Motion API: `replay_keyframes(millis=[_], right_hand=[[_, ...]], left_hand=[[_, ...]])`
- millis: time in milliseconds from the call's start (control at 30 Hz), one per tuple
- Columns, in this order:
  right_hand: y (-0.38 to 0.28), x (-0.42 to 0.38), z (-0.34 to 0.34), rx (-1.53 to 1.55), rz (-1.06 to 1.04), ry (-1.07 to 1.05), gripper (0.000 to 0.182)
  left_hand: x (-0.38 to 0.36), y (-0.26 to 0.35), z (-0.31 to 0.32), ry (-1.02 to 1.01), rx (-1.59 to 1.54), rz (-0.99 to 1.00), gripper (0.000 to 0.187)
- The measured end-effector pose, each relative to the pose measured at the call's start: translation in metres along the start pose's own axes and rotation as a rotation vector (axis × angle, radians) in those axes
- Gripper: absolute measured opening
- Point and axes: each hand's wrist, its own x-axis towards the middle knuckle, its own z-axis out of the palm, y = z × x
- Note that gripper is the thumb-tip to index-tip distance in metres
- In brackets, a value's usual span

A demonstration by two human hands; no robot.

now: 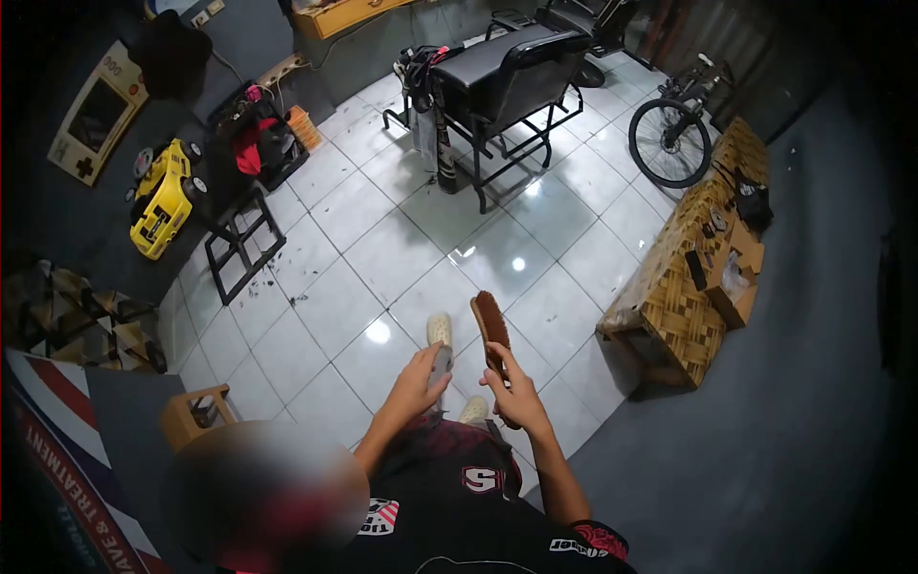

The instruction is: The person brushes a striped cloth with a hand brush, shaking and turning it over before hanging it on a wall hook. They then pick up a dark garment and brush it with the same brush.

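My right hand (pixel 514 390) is wrapped around the handle of a long brush with brown bristles (pixel 491 320). The brush points away from me, its bristle end over the tiled floor. To its left, my left hand (pixel 415 385) is closed around a small greyish object (pixel 442 362), fingers on the far side and thumb on the near side. What this object is cannot be made out. The two hands are apart, in front of my dark shirt. Below them, a pale shoe (pixel 439 329) and a second pale shoe (pixel 473 410) show on the floor.
A black barber chair (pixel 521 72) with cloths over its arm stands ahead. On the right are a woven-pattern bench (pixel 665 320) carrying an open cardboard box (pixel 736 277), and a bicycle (pixel 671 142). A yellow toy car (pixel 167 201) and black metal frame (pixel 244 247) are left.
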Motion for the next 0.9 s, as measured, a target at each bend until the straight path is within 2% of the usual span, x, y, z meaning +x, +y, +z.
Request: replay_keyframes(millis=[67,167,200,233,267,333,367,467,500,600,633,733,900], right_hand=[[-0.007,0.028,-0.003,-0.03,-0.045,-0.032,0.042],[-0.03,0.071,-0.008,-0.061,0.046,-0.129,0.043],[-0.036,0.088,-0.009,-0.079,0.078,-0.158,0.043],[-0.031,0.109,-0.008,-0.113,-0.017,-0.147,0.044],[-0.032,0.128,-0.009,-0.132,-0.027,-0.148,0.044],[-0.047,0.168,-0.013,-0.163,-0.051,-0.156,0.044],[-0.066,0.186,-0.018,-0.116,0.044,-0.174,0.045],[-0.084,0.24,-0.034,-0.21,0.036,-0.138,0.042],[-0.081,0.259,-0.038,-0.281,-0.073,-0.099,0.042],[-0.123,0.306,-0.049,-0.255,0.01,-0.086,0.043],[-0.125,0.324,-0.051,-0.244,-0.01,-0.081,0.044],[-0.136,0.38,-0.058,-0.227,-0.063,-0.096,0.044],[-0.15,0.488,-0.079,-0.215,-0.189,-0.195,0.043]], left_hand=[[0.027,-0.006,-0.002,0.016,-0.014,0.018,0.056],[0.08,-0.026,-0.001,0.062,-0.03,0.12,0.058],[0.1,-0.031,-0.004,0.032,-0.064,0.089,0.058],[0.122,-0.03,-0.011,0.001,-0.096,0.059,0.058],[0.143,-0.029,-0.021,-0.032,-0.125,0.029,0.057],[0.186,-0.029,-0.043,0.021,-0.076,0.091,0.057],[0.204,-0.03,-0.056,0.047,-0.05,0.116,0.056],[0.259,-0.031,-0.101,0.089,-0.029,0.125,0.056],[0.275,-0.036,-0.112,0.082,-0.087,0.067,0.053],[0.321,-0.051,-0.146,0.096,-0.08,0.031,0.051],[0.335,-0.056,-0.155,0.123,0.037,0.039,0.049],[0.377,-0.057,-0.179,0.096,-0.026,-0.059,0.049],[0.455,-0.07,-0.188,0.148,-0.002,-0.084,0.049]])
